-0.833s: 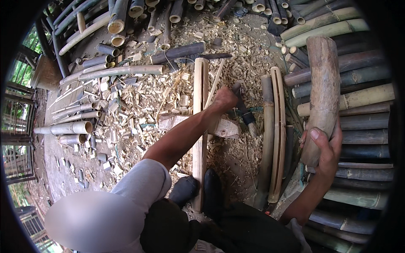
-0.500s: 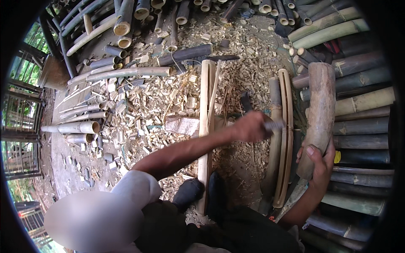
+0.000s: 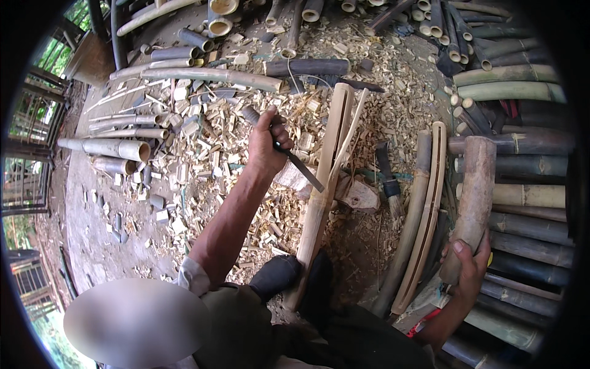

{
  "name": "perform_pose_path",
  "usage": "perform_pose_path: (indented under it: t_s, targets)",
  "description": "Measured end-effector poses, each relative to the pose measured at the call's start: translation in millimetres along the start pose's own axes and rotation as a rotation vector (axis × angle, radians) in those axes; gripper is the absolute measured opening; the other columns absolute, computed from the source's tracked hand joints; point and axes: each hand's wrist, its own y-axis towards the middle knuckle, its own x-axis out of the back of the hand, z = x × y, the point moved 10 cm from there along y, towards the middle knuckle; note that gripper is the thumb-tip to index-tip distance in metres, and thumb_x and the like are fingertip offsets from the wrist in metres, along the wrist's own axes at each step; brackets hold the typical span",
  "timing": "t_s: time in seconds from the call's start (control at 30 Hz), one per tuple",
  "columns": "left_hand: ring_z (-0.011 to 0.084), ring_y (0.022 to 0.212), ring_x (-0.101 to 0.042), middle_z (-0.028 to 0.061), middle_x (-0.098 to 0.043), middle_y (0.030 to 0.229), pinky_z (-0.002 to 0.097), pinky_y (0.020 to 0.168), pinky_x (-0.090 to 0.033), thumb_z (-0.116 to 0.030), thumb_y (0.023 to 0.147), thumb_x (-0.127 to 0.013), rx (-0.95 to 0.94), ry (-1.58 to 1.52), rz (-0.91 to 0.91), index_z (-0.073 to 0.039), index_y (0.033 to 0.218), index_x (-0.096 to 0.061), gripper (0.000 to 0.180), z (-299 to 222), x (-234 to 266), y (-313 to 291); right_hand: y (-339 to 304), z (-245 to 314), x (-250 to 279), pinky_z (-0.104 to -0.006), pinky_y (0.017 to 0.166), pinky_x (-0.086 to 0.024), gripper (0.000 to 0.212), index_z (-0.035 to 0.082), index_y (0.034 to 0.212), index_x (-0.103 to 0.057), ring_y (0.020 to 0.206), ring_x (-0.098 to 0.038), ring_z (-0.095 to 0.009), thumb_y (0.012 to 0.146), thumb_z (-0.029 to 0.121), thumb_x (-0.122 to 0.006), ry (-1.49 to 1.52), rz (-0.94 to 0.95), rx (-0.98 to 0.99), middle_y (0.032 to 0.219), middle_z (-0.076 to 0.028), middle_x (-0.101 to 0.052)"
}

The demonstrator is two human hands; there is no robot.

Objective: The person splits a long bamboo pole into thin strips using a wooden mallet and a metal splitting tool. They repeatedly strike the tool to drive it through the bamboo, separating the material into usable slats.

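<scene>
Slotted pole, at centre, is best met squarely by the chisel, held at eleven o'clock by the left hand, grip wrapped close, the log clasped at three by the right hand, grip curled round.

Semi-open woodwkg/bamboo wkshp. Ref. pt.: long pale slotted wooden beam. Pale angular wood chips litter the bare grey ground L & R of beam; narrow dark metal chisel over its mid-part. Far R of beam: stacked long round brown-green bamboo poles; far L: short hollow cut bamboo tubes. Beyond tubes, dark slatted wall w/ bright green foliage showing thru.
</scene>
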Motion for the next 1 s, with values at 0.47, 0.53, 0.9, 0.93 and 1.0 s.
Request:
perform_pose_path:
  t_s: [0.47, 0.53, 0.9, 0.93, 1.0]
  targets:
    - [0.0064, 0.048, -0.043, -0.0010, -0.052, 0.061, 0.0263, 0.041, -0.040, -0.046, 0.092, -0.074, -0.299, 0.450, -0.055, -0.006, 0.082, -0.060, 0.044, -2.2, -38.7, -33.7, -1.8, 59.2, -12.7, -0.0359, 0.076, -0.056, 0.094, -0.005, 0.154, -0.031, 0.091, -0.065, -0.025, 0.073, 0.017, -0.073, -0.219, -0.031, 0.239, 0.116, -0.021, -0.060]
    - [0.0077, 0.046, -0.042, -0.0007, -0.054, 0.060, 0.0273, 0.037, -0.036, -0.042, 0.091, -0.077, -0.394, 0.616, 0.038, -0.010, 0.072, -0.060, 0.040, 7.7, -74.0, -50.8, 2.5, 99.7, -24.5, -0.0372, 0.084, -0.055, 0.094, -0.006, 0.153, -0.032, 0.100, -0.063, -0.027, 0.072, 0.017, -0.074, -0.214, 0.040, 0.319, 0.125, -0.023, -0.057]
    - [0.0112, 0.061, -0.059, 0.0032, -0.071, 0.074, 0.0310, 0.058, -0.049, -0.013, 0.095, -0.073, -0.826, 0.686, 0.295, -0.003, 0.089, -0.076, 0.012, 31.2, -130.5, -97.5, 21.4, 148.9, -210.9, -0.0417, 0.100, -0.050, 0.083, -0.002, 0.143, -0.046, 0.112, -0.067, -0.038, 0.069, 0.015, -0.082, -0.861, 0.659, 0.612, 0.124, -0.026, -0.064]
    - [0.0108, 0.060, -0.058, 0.0035, -0.070, 0.073, 0.0305, 0.058, -0.049, -0.013, 0.094, -0.073, -0.748, 0.665, 0.281, -0.004, 0.086, -0.075, 0.012, 34.3, -125.9, -93.5, 16.2, 154.6, -207.7, -0.0412, 0.101, -0.050, 0.084, -0.003, 0.143, -0.046, 0.112, -0.067, -0.036, 0.070, 0.015, -0.082, -0.817, 0.630, 0.577, 0.125, -0.026, -0.064]
    - [0.0100, 0.058, -0.057, 0.0038, -0.069, 0.071, 0.0294, 0.056, -0.049, -0.013, 0.093, -0.074, -0.548, 0.620, 0.233, -0.006, 0.081, -0.074, 0.013, 40.2, -112.2, -80.2, 13.8, 167.1, -202.5, -0.0411, 0.097, -0.051, 0.080, -0.004, 0.142, -0.047, 0.109, -0.068, -0.034, 0.072, 0.016, -0.082, -0.667, 0.572, 0.621, 0.123, -0.024, -0.065]
